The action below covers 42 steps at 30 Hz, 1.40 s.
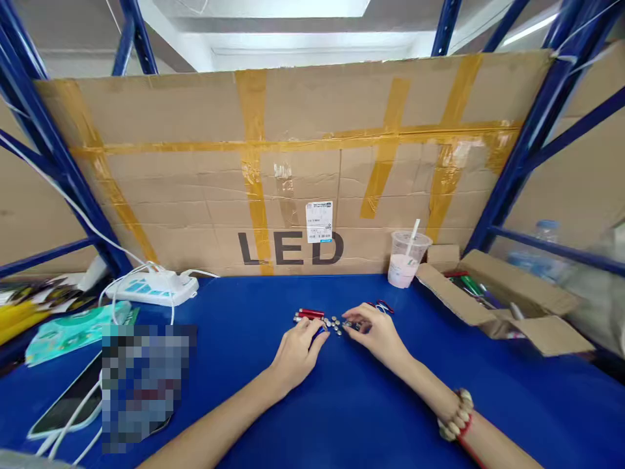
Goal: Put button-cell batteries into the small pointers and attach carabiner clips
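- Power strip [168, 294], blue worktop [332, 410], cardboard wall [297, 176] behind, drink cup [404, 262], open box [454, 296].
- Left hand [295, 354], palm down, fingers pinching a small blue thing [320, 330].
- Silver discs [328, 322] lie between the hands.
- Right hand [375, 335] arched, fingers narrow; I can't tell its grip.

Small round silver discs [336, 323] lie on the flat blue counter [332, 417] between the right hand [375, 333] and the left hand [295, 352], which pinches a small blue object [321, 330].
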Each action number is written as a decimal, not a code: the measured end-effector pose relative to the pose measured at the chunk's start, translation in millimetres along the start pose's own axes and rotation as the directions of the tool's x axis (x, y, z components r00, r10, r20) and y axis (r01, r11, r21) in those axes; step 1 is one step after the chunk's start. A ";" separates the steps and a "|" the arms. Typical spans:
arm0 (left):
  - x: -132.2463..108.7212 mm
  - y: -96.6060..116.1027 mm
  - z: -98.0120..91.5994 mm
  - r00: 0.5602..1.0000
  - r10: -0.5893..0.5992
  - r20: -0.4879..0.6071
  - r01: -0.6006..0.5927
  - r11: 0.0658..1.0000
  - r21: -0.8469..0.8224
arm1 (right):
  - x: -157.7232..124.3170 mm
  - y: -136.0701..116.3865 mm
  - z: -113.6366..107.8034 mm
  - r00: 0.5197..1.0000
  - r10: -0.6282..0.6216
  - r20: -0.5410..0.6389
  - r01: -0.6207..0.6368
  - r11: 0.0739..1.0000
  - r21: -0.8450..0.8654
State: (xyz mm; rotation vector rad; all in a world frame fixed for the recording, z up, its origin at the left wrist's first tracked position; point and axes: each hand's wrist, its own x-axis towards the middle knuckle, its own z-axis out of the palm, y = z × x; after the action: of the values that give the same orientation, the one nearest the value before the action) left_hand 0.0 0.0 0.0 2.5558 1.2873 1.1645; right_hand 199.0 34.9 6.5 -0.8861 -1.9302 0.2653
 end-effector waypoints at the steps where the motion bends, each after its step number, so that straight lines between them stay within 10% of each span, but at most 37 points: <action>1: 0.2 0.6 -0.3 1.000 -0.005 -0.007 0.005 1.000 -0.005 | -1.2 -0.3 0.6 1.000 -0.003 0.007 0.003 1.000 0.000; 42: 1.8 1.5 -1.0 0.987 0.161 -0.009 -0.161 0.986 0.037 | -4.9 -5.5 -1.4 1.000 0.016 0.019 -0.016 1.000 0.012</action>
State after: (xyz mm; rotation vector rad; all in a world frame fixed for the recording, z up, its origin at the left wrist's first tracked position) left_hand 1.0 0.1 2.3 2.7274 1.1322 1.1942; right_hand 198.9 27.4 6.7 -0.8945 -1.9376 0.2959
